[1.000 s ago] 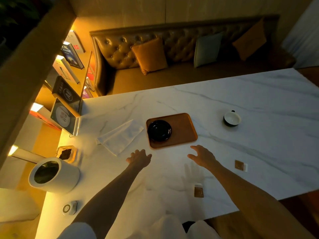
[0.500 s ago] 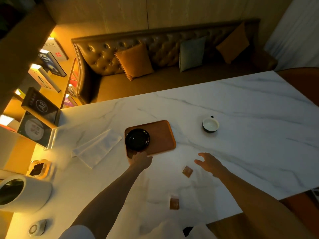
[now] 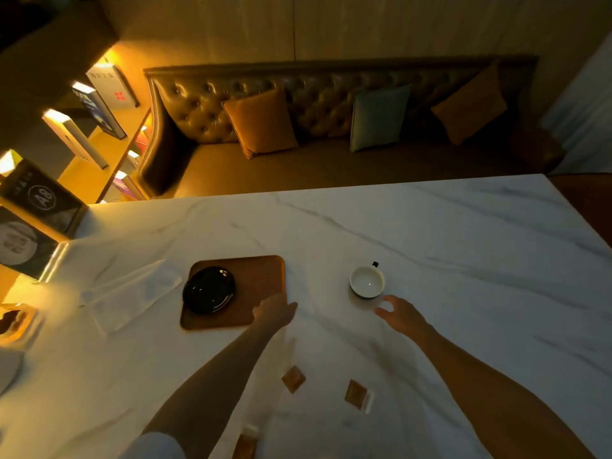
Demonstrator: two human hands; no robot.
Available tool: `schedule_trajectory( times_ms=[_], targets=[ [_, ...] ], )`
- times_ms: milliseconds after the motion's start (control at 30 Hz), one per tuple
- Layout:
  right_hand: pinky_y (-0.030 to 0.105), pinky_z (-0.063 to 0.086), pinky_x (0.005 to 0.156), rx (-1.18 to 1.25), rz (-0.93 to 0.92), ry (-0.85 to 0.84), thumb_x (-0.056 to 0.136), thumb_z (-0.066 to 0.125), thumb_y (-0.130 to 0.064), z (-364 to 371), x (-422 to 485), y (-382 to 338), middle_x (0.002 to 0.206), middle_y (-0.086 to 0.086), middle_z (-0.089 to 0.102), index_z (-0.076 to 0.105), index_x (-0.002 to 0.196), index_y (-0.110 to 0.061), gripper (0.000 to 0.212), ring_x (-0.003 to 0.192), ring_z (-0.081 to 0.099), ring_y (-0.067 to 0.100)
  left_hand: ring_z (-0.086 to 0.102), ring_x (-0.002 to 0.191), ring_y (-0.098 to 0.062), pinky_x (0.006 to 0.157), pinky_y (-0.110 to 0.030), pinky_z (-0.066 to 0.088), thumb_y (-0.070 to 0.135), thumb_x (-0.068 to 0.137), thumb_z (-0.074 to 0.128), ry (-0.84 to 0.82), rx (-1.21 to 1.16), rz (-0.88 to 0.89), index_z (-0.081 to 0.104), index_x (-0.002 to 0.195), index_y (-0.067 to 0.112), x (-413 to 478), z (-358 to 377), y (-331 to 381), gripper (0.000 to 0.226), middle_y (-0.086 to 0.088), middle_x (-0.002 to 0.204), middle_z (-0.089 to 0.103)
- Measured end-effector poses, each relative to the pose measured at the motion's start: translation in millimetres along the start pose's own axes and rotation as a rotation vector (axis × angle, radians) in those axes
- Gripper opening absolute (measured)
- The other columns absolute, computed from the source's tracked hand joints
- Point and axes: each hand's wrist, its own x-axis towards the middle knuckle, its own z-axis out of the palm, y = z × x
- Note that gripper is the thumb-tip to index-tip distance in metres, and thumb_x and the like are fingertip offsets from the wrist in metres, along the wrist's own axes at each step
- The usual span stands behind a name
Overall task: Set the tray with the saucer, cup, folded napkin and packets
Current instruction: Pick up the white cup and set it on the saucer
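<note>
table (image 3: 430,233): white marble top, dimly lit, filling the lower part of the view; a sofa with cushions sits beyond its far edge.
tray (image 3: 261,276): brown wooden rectangle left of centre on the table.
napkin (image 3: 129,293): pale cloth lying flat on the table just left of the tray, not on it.
left hand (image 3: 275,311): resting at the tray's near right corner, fingers loosely curled; whether it grips the rim or only touches it cannot be told.
right hand (image 3: 402,314): open, fingers spread, holding nothing, just beside the cup on its near side and not yet touching it.
saucer (image 3: 209,289): black, round, already on the left half of the tray.
cup (image 3: 367,281): small and white inside, upright on the table, well right of the tray, its dark handle pointing away.
packets (image 3: 293,378): three small brown sachets lying loose on the table near the person, between the forearms.
step: the saucer looks placed; fetching the cup seems to be in hand.
next: the right hand would need to close round the cup, lift it level, carry it left and set it on the saucer; napkin and packets remain.
</note>
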Motion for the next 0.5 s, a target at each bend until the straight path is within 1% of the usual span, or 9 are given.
schedule_trajectory(
  times_ms=[67, 133, 233, 300, 400, 500],
  targets=[
    [0.037, 0.040, 0.105, 0.001, -0.003, -0.024, 0.095, 0.054, -0.038, -11.1, 15.3, 8.7, 0.141, 0.015, 0.050, 0.037, 0.144, -0.011, 0.059, 0.128, 0.050, 0.028, 0.040, 0.139, -0.034, 0.115, -0.049, 0.034, 0.046, 0.102, 0.036, -0.030, 0.027, 0.052, 0.038, 0.147, 0.011, 16.5, 9.6, 27.1, 0.057, -0.013, 0.153, 0.041],
    [0.037, 0.040, 0.105, 0.012, -0.002, -0.043, 0.095, 0.054, -0.038, -19.0, 31.9, 17.0, 0.142, 0.014, 0.050, 0.036, 0.145, -0.013, 0.059, 0.128, 0.050, 0.028, 0.041, 0.138, -0.033, 0.114, -0.047, 0.035, 0.046, 0.101, 0.037, -0.035, 0.027, 0.073, 0.039, 0.146, 0.012, 33.3, 17.9, 55.4, 0.056, -0.012, 0.152, 0.042],
    [0.040, 0.036, 0.111, 0.061, 0.025, -0.067, 0.095, 0.053, -0.040, -25.6, 59.2, 25.2, 0.150, 0.012, 0.040, 0.030, 0.148, -0.013, 0.064, 0.136, 0.041, 0.029, 0.044, 0.136, -0.031, 0.113, -0.046, 0.036, 0.044, 0.101, 0.039, -0.035, 0.025, 0.106, 0.039, 0.145, 0.012, 59.2, 31.9, 93.3, 0.055, -0.012, 0.150, 0.045],
    [0.041, 0.035, 0.112, 0.112, 0.035, -0.088, 0.095, 0.052, -0.040, -25.0, 75.1, 27.6, 0.152, 0.013, 0.036, 0.026, 0.149, -0.012, 0.066, 0.138, 0.039, 0.029, 0.045, 0.136, -0.031, 0.112, -0.045, 0.037, 0.044, 0.101, 0.039, -0.043, 0.013, 0.124, 0.037, 0.146, 0.013, 72.5, 38.5, 116.3, 0.055, -0.012, 0.150, 0.045],
    [0.040, 0.039, 0.105, 0.172, 0.014, -0.084, 0.096, 0.051, -0.038, -19.0, 98.5, 26.9, 0.147, 0.014, 0.044, 0.029, 0.148, -0.013, 0.062, 0.132, 0.045, 0.030, 0.045, 0.136, -0.032, 0.111, -0.043, 0.038, 0.040, 0.102, 0.040, -0.059, -0.050, 0.124, 0.036, 0.145, 0.008, 95.2, 47.8, 143.0, 0.054, -0.014, 0.149, 0.045],
    [0.040, 0.044, 0.099, 0.262, 0.026, -0.078, 0.097, 0.050, -0.032, -13.4, 119.5, 24.3, 0.137, 0.015, 0.053, 0.037, 0.143, -0.013, 0.051, 0.122, 0.053, 0.031, 0.050, 0.129, -0.035, 0.104, -0.040, 0.041, 0.032, 0.103, 0.042, -0.080, -0.178, 0.082, 0.042, 0.137, -0.001, 114.9, 53.3, 160.2, 0.047, -0.021, 0.141, 0.051]
  ],
)
